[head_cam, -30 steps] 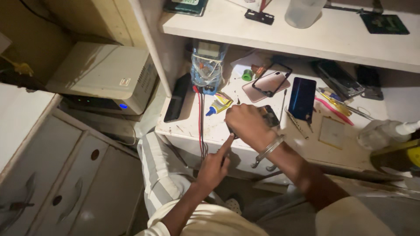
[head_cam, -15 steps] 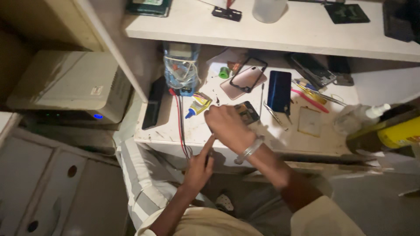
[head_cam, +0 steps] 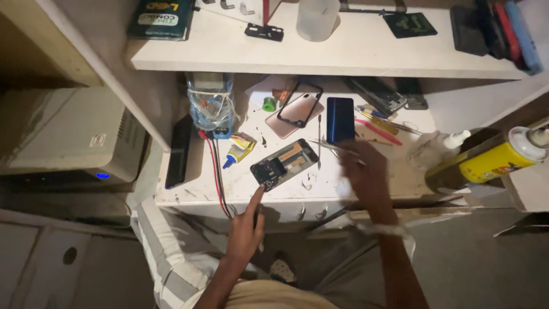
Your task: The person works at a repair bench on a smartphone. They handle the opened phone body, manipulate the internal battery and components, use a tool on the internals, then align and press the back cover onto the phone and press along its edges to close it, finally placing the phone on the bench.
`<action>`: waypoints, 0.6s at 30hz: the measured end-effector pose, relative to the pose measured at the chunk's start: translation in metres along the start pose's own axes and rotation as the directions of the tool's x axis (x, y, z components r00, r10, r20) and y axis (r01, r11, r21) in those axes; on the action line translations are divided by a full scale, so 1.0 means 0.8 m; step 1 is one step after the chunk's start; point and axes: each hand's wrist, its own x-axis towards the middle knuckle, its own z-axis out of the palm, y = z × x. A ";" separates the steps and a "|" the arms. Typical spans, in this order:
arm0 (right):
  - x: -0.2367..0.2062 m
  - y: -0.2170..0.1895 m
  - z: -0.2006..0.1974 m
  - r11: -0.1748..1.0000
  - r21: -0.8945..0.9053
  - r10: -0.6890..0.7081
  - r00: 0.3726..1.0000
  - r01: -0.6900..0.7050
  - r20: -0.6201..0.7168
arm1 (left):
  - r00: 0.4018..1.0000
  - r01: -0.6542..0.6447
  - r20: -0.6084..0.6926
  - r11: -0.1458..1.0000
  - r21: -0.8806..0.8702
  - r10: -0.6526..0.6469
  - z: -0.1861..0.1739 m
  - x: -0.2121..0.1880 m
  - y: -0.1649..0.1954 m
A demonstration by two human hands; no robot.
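Forefinger of left hand (head_cam: 245, 229) touches opened phone (head_cam: 283, 163).

An opened phone (head_cam: 284, 164), back off and innards showing, lies tilted on the white desk (head_cam: 194, 191).

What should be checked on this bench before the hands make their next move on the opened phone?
1. Opened phone flat on the bench: ok.
2. Left hand steadies it: ok, the index fingertip touches its near corner.
3. Right hand holds the tweezers: cannot tell, the hand is blurred.
4. Red wires apart from the phone: ok.
5. Glue tube out of the way: ok, it lies to the left of the phone.
6. Small bits by the phone accounted for: cannot tell, too small.
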 end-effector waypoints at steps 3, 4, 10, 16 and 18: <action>-0.047 0.055 -0.031 0.962 -0.251 0.042 0.965 -0.110 -0.260 | 0.988 0.141 0.045 0.987 0.074 -0.145 0.005 0.003 -0.001; -0.059 0.073 -0.034 0.944 -0.306 0.018 0.944 -0.125 -0.329 | 0.987 0.148 0.043 0.986 0.076 -0.152 0.007 0.005 -0.002; -0.070 0.154 -0.027 0.783 -0.599 -0.110 0.910 -0.168 -0.399 | 0.983 0.168 0.056 0.982 0.084 -0.173 0.009 0.004 -0.003; -0.048 0.143 -0.011 0.579 -0.802 -0.194 0.930 -0.149 -0.312 | 0.993 0.113 0.025 0.993 0.038 -0.114 0.006 0.001 0.000; -0.047 0.121 -0.005 0.591 -0.806 -0.317 0.920 0.001 -0.231 | 0.990 0.135 0.022 0.990 0.039 -0.136 0.009 0.004 0.001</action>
